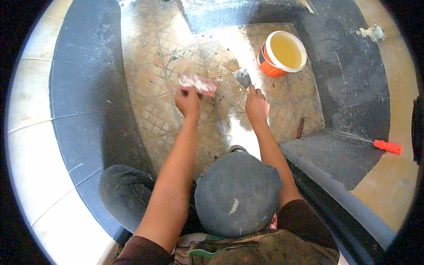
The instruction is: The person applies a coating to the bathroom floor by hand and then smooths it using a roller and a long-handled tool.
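Observation:
In my left hand (187, 101) is a pink-and-white oblong piece (201, 85), blurred, that looks like a rag or a pad. The fingers are closed on its near left end, above the tiled floor. My right hand (257, 105) is wrapped round the handle of a scraper (242, 78). Its flat grey blade points forward and left, low over the floor or touching it; I cannot tell which. Beyond and to the right of the scraper stands an orange bucket (273, 70) with a white rim, holding yellowish liquid.
Dark grey painted wall bands (84, 88) border the tan patterned floor (154, 88). A paint roller's red handle (388, 147) lies at the right, its wire reaching left. A thin brown piece (300, 127) lies nearby. A tap (373, 32) juts from the right wall.

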Tool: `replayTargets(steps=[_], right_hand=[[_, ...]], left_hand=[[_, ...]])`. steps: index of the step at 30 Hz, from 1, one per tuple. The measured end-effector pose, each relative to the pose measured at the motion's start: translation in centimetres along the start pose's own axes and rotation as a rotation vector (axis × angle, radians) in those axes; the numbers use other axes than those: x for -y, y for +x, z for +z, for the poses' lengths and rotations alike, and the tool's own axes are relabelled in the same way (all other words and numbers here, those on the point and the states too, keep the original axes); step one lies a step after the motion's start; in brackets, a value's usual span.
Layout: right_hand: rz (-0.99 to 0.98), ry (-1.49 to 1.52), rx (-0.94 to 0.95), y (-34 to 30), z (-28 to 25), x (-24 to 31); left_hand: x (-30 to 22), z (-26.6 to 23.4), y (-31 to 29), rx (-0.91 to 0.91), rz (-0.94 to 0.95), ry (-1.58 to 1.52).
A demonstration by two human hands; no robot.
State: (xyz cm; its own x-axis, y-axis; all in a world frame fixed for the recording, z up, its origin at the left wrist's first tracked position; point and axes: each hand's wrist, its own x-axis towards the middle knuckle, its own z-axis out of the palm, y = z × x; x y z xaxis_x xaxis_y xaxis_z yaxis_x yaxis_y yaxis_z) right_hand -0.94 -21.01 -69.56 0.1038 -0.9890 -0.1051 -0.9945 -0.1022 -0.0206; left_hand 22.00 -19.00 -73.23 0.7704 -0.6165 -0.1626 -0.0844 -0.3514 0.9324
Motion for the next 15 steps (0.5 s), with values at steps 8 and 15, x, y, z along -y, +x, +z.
replayTargets(steps=[8, 15], right_hand=[[0.075, 0.169, 0.119, -0.8, 3.2, -3.4], [0.178, 0.059, 0.288, -7.8, 0.2, -9.3]], left_hand=[[-19.8, -2.3, 17.3, 0.371, 0.404, 0.251], [-32.4, -17.0, 13.8, 0.417, 0.427, -0.195]])
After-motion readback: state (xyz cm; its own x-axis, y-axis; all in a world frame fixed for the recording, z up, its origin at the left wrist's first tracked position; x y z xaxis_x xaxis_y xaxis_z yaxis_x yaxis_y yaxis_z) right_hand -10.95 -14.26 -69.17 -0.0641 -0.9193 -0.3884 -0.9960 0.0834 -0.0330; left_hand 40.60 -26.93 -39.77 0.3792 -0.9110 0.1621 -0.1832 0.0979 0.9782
